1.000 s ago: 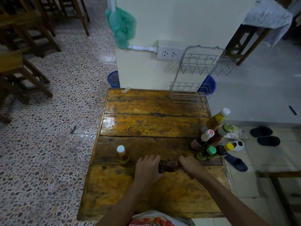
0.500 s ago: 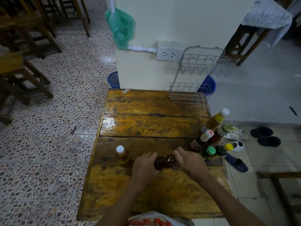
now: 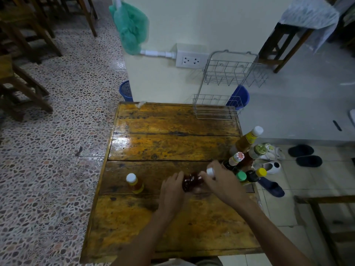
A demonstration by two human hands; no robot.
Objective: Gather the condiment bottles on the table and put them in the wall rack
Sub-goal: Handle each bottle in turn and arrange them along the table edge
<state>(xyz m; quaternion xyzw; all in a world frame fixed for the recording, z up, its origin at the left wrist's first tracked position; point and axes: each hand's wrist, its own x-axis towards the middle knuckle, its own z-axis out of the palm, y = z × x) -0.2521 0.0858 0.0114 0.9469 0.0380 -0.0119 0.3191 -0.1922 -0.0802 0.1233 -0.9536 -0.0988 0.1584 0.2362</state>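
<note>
both hands hold a dark red sauce bottle (image 3: 192, 182) lying on its side near the middle of the wooden counter (image 3: 172, 144). the left hand (image 3: 172, 191) has its grip curled round the base; the right hand (image 3: 221, 181) pinches the white-capped neck. a small orange bottle (image 3: 134, 183) stands toward the left edge, a bottle cluster (image 3: 245, 160) at the right edge. the wire wall rack (image 3: 228, 83) hangs above the far right corner.
</note>
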